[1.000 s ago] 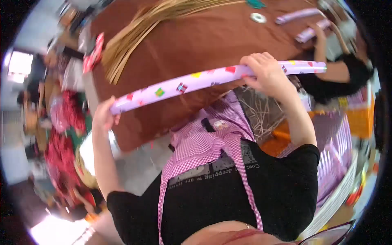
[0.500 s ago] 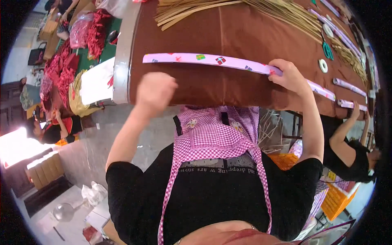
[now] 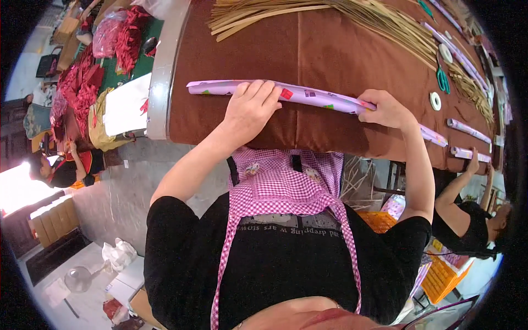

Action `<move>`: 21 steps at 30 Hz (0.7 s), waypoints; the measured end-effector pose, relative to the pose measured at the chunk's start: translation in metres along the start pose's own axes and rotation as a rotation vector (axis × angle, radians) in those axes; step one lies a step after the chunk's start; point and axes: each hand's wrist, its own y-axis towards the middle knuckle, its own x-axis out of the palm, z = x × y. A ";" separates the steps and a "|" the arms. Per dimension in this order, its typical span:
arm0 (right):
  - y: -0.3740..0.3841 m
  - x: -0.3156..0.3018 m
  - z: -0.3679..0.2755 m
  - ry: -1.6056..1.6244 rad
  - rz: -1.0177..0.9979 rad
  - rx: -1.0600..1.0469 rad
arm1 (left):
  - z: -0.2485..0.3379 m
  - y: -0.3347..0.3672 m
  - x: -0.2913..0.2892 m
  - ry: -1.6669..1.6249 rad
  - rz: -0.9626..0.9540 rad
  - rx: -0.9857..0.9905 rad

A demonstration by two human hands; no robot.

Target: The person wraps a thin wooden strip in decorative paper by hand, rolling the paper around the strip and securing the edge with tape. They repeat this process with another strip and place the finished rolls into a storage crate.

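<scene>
A long, thin roll of purple wrapping paper printed with small coloured gift boxes lies across the brown cloth in front of me. My left hand rests flat on top of it, left of its middle, with fingers stretched out over the paper. At the roll's right end, my right hand grips it between thumb and fingers. The paper's upper edge stands a little loose along the roll. Beyond the right hand, another purple roll lies near the table's front edge, partly hidden by my wrist.
Long tan strips lie along the table's far side. Green scissors and a white tape roll sit to the right. Further right, another person's hand holds a short purple roll. A metal edge bounds the table's left end.
My left hand has come down from the air onto the roll. The roll has turned, showing different printed boxes, and sits slightly nearer. My right hand still grips its end.
</scene>
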 end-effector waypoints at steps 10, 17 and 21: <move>0.000 -0.002 0.012 -0.151 -0.108 -0.061 | -0.012 0.010 0.018 -0.250 -0.095 -0.063; -0.032 0.026 -0.003 -0.503 0.625 -0.127 | -0.014 0.004 0.014 -0.345 -0.207 -0.035; -0.057 0.055 -0.017 -0.282 0.666 -0.196 | -0.010 0.004 0.005 -0.399 -0.244 -0.112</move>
